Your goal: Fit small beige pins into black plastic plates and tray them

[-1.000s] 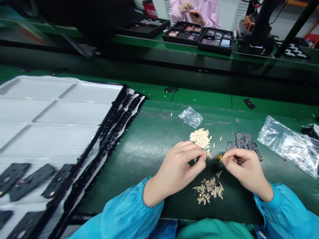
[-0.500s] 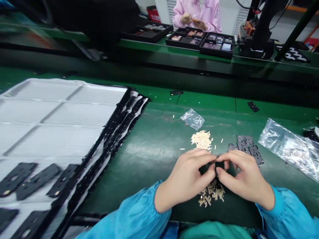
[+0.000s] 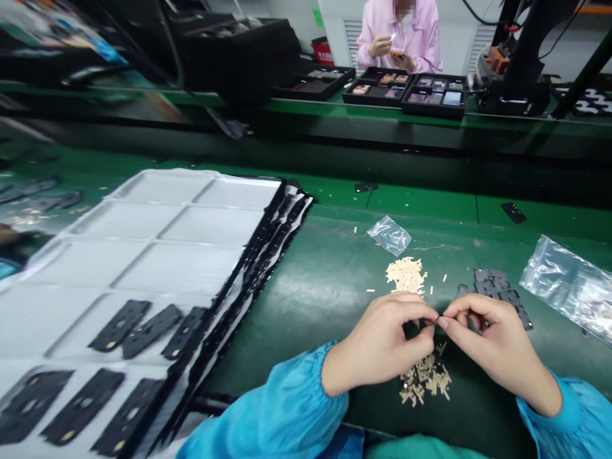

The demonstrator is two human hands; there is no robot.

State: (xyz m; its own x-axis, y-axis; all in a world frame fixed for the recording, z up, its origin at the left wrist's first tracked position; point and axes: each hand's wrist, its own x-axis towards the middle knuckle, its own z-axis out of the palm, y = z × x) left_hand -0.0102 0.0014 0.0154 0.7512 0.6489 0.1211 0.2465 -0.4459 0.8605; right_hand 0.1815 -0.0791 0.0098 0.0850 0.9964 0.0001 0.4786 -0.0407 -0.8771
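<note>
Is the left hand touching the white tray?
No, the left hand is over the green mat, well apart from the white tray.

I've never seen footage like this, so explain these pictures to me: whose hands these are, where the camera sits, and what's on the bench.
One camera worn on a person's head looks down at their bare hands; no robot is involved. The left hand and right hand meet, their fingers pinching a small piece too tiny to identify. On the green bench lie a heap of pale strips, a smaller heap of pale pieces, dark grey parts, a clear plastic bag and a white tray holding black pieces.
</note>
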